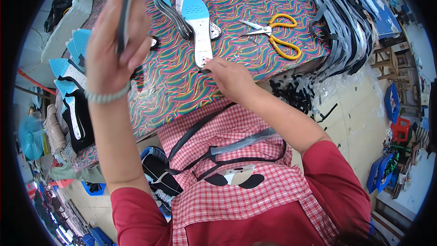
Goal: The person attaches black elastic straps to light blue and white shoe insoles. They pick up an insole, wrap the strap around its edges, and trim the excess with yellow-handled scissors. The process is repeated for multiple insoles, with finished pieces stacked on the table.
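My left hand [111, 41], with a pale beaded bracelet at its wrist, is raised over the left of the table and blurred by motion. Its fingers are closed on a black and grey strip [125, 18] that runs up past the picture's top edge. My right hand [230, 78] pinches the heel end of a white shoe insole [201, 36] with a light blue toe. A short dark bit, perhaps a strip's end, shows at those fingertips. More insoles [170, 11] lie just left of this one, partly under it. Scissors [272, 29] with yellow handles lie spread apart to the right.
The table [255, 0] has a wavy multicoloured cover. Grey and black strips [339, 27] hang over its right edge. Blue-toed insoles [68, 70] are piled at the left. Dark scraps [293, 93] lie below the right edge. Loose strips [241, 148] rest on my checked apron [255, 200].
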{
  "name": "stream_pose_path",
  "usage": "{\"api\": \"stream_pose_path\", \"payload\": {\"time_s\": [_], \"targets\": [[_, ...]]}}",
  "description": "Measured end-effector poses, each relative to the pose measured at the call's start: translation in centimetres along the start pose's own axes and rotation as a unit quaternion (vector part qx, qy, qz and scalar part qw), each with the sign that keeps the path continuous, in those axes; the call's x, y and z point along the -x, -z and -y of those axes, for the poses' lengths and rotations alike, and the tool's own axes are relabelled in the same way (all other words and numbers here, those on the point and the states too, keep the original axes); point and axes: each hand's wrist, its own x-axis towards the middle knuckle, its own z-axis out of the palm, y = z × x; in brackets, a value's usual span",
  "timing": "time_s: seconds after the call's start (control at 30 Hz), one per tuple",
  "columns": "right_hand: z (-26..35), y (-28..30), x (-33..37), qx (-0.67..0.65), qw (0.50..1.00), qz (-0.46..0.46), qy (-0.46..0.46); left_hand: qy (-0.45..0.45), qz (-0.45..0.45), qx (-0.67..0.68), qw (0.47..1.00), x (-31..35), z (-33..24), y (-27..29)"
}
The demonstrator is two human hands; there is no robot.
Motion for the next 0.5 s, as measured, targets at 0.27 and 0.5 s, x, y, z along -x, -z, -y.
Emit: {"api": "stream_pose_path", "payload": {"time_s": [0.27, 0.5], "targets": [[2.3, 10.3, 5.5, -0.669, 0.692, 0.066, -0.262, 0.148, -0.054, -0.712, 0.684, 18.8, 5.9, 5.2], [4.7, 1.0, 0.2, -0.342, 0.918, 0.089, -0.182, 0.102, -0.269, -0.706, 0.647, 12.7, 9.8, 8.5]]}}
